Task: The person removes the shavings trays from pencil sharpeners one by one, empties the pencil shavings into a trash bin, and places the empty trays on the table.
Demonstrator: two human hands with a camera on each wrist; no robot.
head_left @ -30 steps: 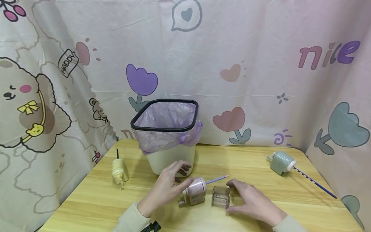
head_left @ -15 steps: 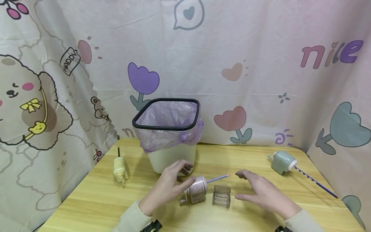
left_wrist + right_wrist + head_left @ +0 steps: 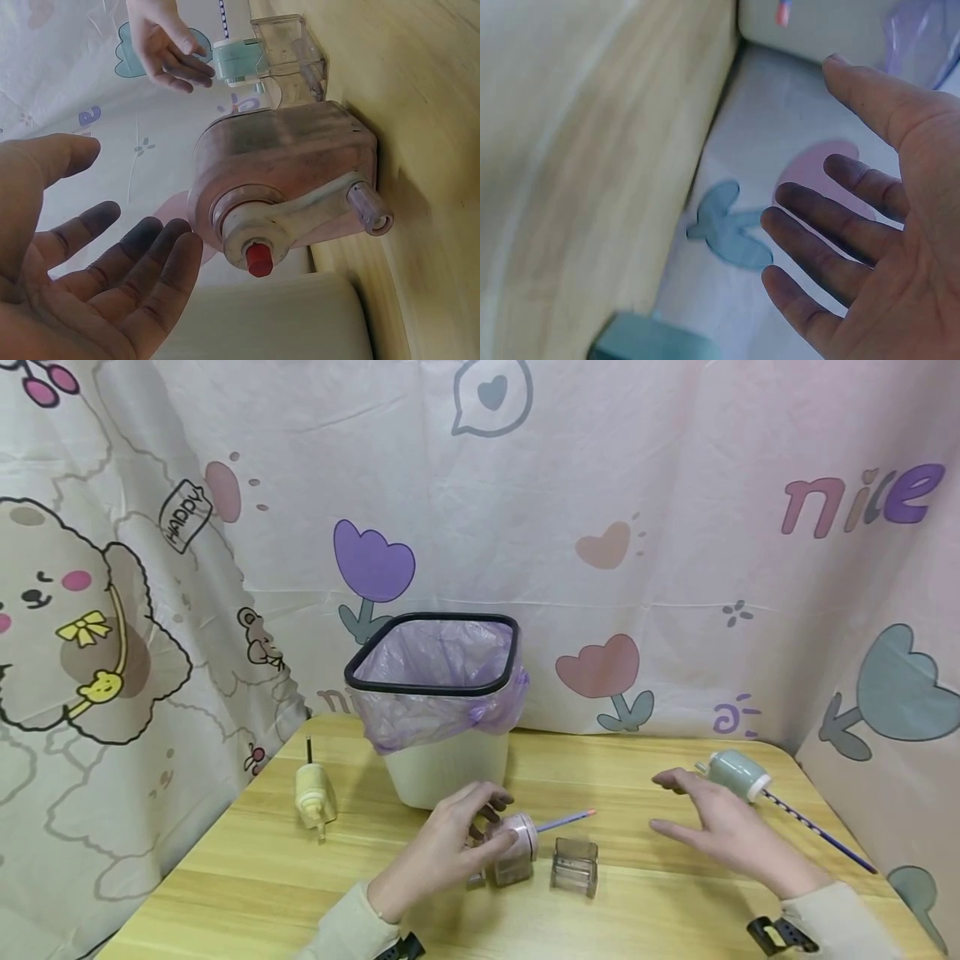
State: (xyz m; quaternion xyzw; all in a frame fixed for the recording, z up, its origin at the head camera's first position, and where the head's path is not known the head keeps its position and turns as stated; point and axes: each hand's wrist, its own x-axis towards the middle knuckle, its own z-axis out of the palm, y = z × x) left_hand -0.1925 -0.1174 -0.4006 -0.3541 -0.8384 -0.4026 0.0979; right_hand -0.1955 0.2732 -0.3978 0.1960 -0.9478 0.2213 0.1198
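Note:
A pink crank pencil sharpener (image 3: pixel 285 161) stands on the table with a purple pencil (image 3: pixel 564 821) stuck in its far end. My left hand (image 3: pixel 457 839) hovers over its crank side, fingers relaxed and slightly apart from it in the left wrist view. Just right of the sharpener lies a clear smoky shavings drawer (image 3: pixel 575 867). My right hand (image 3: pixel 723 827) is in the air with loosely spread fingers, holding nothing. It overlaps part of a green crank sharpener (image 3: pixel 738 774) in the head view; a dark blue spotted pencil (image 3: pixel 821 832) sticks out of that one.
A white bin (image 3: pixel 450 768) with a black rim and purple liner bag stands at the back, behind the pink sharpener. On the left of the table (image 3: pixel 247 860) is a yellow crank sharpener (image 3: pixel 313 795) with a black pencil. A printed curtain (image 3: pixel 487 527) hangs behind.
My right hand has left the clear drawer and moved right, toward the green sharpener. The left hand has shifted slightly right over the pink sharpener. The drawer has stayed put.

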